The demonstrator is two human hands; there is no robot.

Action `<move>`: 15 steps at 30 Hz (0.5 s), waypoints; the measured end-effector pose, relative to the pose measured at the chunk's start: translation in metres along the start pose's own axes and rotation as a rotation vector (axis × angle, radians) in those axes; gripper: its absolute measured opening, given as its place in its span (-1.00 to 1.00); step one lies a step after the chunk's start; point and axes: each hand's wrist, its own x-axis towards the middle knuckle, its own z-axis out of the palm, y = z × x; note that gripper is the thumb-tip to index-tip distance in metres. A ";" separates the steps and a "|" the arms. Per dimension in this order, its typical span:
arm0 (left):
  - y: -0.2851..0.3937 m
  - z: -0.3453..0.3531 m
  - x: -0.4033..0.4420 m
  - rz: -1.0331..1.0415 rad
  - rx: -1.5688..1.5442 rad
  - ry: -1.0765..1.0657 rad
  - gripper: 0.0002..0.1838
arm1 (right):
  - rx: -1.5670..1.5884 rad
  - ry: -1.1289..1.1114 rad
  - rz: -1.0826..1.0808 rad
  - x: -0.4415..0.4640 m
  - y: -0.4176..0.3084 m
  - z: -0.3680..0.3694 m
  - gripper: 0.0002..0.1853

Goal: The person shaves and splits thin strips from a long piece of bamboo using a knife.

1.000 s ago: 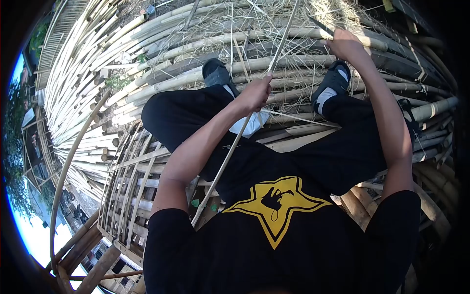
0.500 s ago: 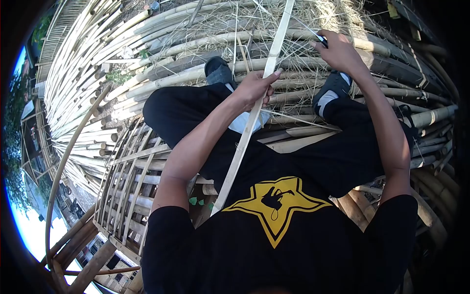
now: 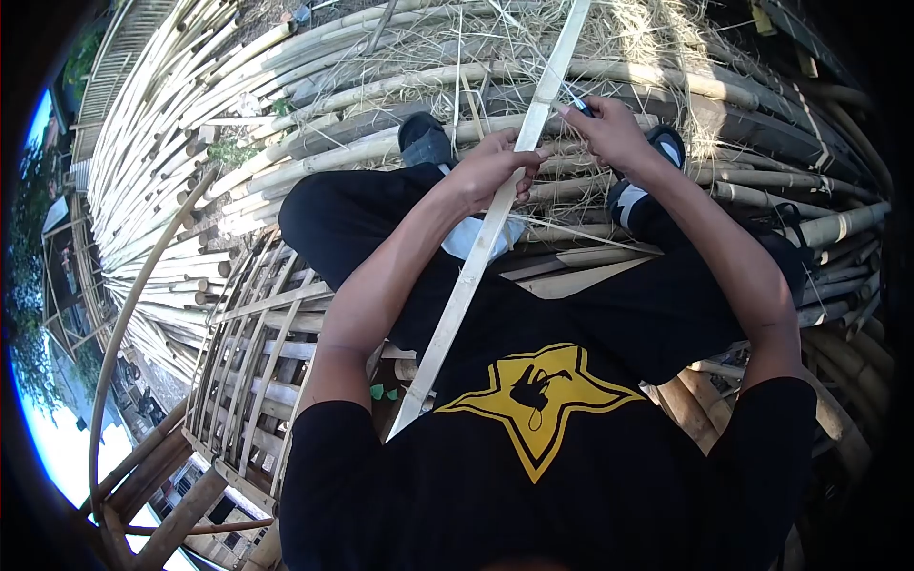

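A long, pale bamboo strip [image 3: 465, 285] runs at a slant from the top of the view down to the front of my black shirt. My left hand [image 3: 486, 173] is closed around it near the middle, thumb lying across its face. Close to the strip's right edge, my right hand [image 3: 614, 138] grips a knife [image 3: 575, 98] by its dark handle. The thin blade points up and left and reaches the strip just above my left hand. Whether its edge touches the strip I cannot tell. The fingers wrapped under the handle are partly hidden.
Bamboo poles [image 3: 362, 100] form the uneven floor, strewn with thin shavings [image 3: 657, 38]. My sandalled feet [image 3: 424, 141] rest on them. A woven bamboo lattice [image 3: 252, 357] stands at left, beside a curved pole [image 3: 124, 324]. A whitish cloth-like patch [image 3: 464, 238] shows behind the strip.
My right hand has brought the knife left and down, from out at the right to beside the strip. The strip's lower end has shifted slightly down and left in my left hand.
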 end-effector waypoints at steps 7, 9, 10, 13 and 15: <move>0.000 0.005 -0.002 -0.009 0.032 -0.062 -0.61 | 0.260 -0.010 0.031 0.009 0.005 0.001 -0.51; 0.000 0.005 -0.002 0.003 0.040 -0.086 -0.58 | 0.247 -0.020 0.038 0.008 0.006 0.001 -0.52; 0.000 0.005 -0.002 0.004 0.028 -0.099 -0.56 | 0.262 -0.024 0.066 0.007 0.004 0.001 -0.52; 0.000 0.004 -0.001 0.004 0.001 -0.120 -0.54 | 0.322 -0.034 0.099 0.003 0.002 0.003 -0.52; 0.001 0.003 -0.001 0.004 -0.010 -0.126 -0.55 | 0.369 -0.038 0.102 0.000 0.000 0.003 -0.52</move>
